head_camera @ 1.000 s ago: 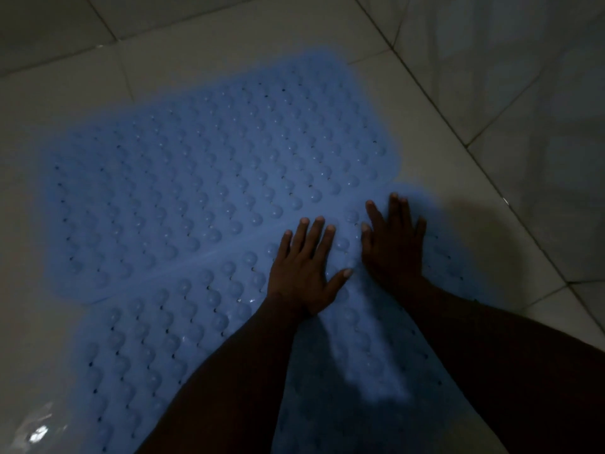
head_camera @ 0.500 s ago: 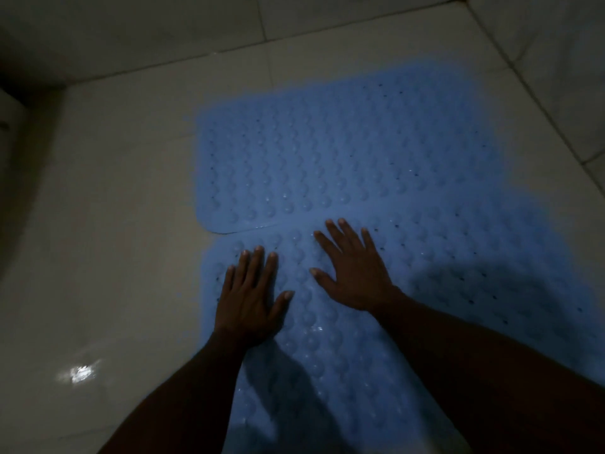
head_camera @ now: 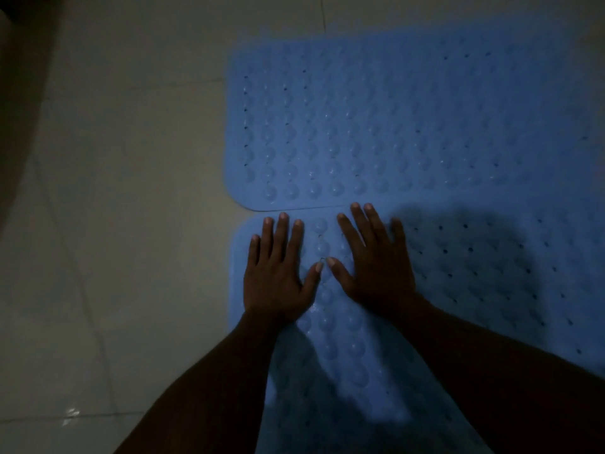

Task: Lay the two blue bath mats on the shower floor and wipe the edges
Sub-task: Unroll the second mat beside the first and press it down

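Observation:
Two blue bath mats with raised bumps and small holes lie flat, side by side, on the pale tiled shower floor. The far mat (head_camera: 376,126) fills the upper right. The near mat (head_camera: 474,283) touches it along a seam and runs under my arms. My left hand (head_camera: 276,273) lies palm down, fingers spread, on the near mat's far left corner. My right hand (head_camera: 376,263) lies flat beside it, thumbs almost touching. Neither hand holds anything.
Glossy white floor tiles (head_camera: 131,224) with grout lines stretch to the left of the mats, with a wet glint (head_camera: 70,416) at the lower left. A dark shadowed edge (head_camera: 19,93) runs down the far left. The light is dim.
Both hands have slid left along the near mat to its left corner and come closer together. The view has swung so the mats sit further right.

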Demonstrator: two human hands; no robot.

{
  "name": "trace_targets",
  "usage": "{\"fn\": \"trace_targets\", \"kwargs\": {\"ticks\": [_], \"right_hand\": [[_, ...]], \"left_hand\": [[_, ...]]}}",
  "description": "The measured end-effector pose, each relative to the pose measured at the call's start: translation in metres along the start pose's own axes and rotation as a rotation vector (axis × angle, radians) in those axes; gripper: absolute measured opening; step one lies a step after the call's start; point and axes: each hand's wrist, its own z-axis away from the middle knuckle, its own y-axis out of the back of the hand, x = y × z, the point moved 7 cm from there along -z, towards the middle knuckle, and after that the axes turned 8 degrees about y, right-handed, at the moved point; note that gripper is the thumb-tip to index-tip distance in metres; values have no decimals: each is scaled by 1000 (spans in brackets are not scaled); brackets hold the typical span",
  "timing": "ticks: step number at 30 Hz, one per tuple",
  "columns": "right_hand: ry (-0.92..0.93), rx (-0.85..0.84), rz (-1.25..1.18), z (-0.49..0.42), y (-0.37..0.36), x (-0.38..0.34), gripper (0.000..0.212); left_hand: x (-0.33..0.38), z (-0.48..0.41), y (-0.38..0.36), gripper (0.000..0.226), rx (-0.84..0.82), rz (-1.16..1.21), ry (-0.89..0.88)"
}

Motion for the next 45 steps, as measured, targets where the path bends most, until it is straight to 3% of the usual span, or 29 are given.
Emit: {"fn": "trace_targets", "kwargs": {"ticks": [6,16,22,31,38,41,45], "right_hand": [[26,-101,19,-3,-3,-1,76],[59,-140,92,-9,-10,-1,73],[73,-123,86,-9,-11,-2,75],[56,-117,49,-8,-7,-3,73],[76,-40,-88,1,6,8,69],[-8,-18,-81,37,22,43,68],[-244,-63,-32,124,37,110,72]], "left_hand": [[-1,0,5,97,-15,-7,8],[-1,-6,6,88,-63,-19,39],[-2,-7,4,89,-106,-56,48],[-2,-5,4,89,-12,-49,14],[0,-4,3,88,-142,-70,87],[21,12,8,79,-148,-65,114],[85,47,4,77,-48,-74,-135]]}}
